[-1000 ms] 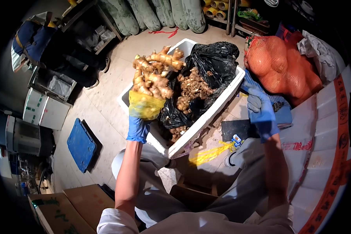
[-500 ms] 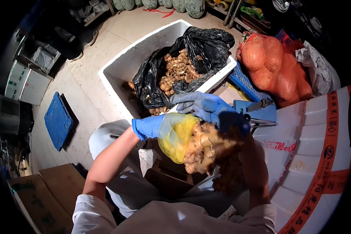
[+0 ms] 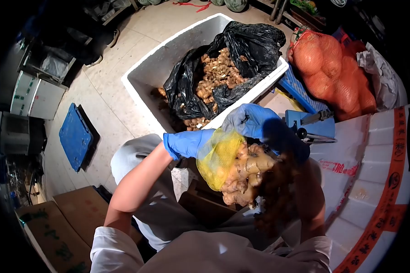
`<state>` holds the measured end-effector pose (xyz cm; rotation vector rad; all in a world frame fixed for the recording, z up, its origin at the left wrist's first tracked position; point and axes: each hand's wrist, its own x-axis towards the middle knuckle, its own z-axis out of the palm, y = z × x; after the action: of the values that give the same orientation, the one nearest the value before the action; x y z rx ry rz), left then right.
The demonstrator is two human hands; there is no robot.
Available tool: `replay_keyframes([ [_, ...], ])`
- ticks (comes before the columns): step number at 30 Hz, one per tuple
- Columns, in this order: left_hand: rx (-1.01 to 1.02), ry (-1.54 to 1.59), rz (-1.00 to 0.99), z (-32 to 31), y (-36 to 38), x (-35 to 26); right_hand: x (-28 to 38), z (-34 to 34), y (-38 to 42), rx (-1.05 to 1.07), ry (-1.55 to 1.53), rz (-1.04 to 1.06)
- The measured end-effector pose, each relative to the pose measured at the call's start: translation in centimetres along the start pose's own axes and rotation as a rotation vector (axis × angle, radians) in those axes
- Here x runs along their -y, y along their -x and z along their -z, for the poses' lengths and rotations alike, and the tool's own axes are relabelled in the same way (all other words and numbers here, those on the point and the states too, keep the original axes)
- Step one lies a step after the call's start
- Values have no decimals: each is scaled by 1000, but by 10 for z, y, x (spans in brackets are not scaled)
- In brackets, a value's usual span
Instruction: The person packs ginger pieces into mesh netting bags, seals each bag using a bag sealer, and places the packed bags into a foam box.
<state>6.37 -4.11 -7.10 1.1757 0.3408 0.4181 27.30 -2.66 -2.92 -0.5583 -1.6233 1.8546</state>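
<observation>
Floor [image 3: 105, 98], one box [image 3: 259, 88]; left hand [image 3: 190, 143], right hand [image 3: 264, 126] at one yellow net [image 3: 216, 161]

The person wears blue gloves [image 3: 191, 143], greyish at one glove's fingers [image 3: 236, 122], a pale short-sleeved shirt [image 3: 200, 252] and light grey trousers [image 3: 161, 214].

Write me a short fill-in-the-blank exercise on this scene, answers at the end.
The left hand and right hand both wear blue ____.
The netting against the big ginger clump is ____.
In the white box, small ginger pieces lie amid ____ plastic.
The flat panel on the floor is ____.

Missing words: gloves; yellow; black; blue.
</observation>
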Motion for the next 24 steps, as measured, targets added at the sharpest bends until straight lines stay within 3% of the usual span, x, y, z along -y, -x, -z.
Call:
replay_keyframes([
  [2, 115, -32, 195, 4, 1, -3, 7, -4, 2, -113, 40, -71],
  [4, 129, -60, 188, 4, 1, -3, 15, -6, 1, -387, 41, -203],
  [8, 116, -102, 249, -9, -6, -22, 20, -16, 1, -318, -98, -104],
  [9, 121, -107, 246, -7, -7, -22, 6, -1, -2, -207, 84, -63],
  [12, 74, -83, 110, -4, -2, -24, 16, -1, 2, -46, -36, 9],
  [14, 72, 32, 248, -5, 1, -29, 28, 4, 11, -65, -69, -4],
  [15, 71, 30, 247, -2, 4, -29, 36, 15, 20, -75, -19, -141],
  [17, 186, -289, 237, 6, 13, -28, 42, 21, 23, -144, 157, -118],
  [20, 263, -233, 356, 4, 17, -21, 41, 20, 20, -260, 92, -297],
  [22, 264, -280, 323, 2, 14, -20, 40, 6, 12, -70, 240, -153],
  [24, 249, -276, 147, 3, 11, -15, 34, -8, 13, 57, 25, -232],
])
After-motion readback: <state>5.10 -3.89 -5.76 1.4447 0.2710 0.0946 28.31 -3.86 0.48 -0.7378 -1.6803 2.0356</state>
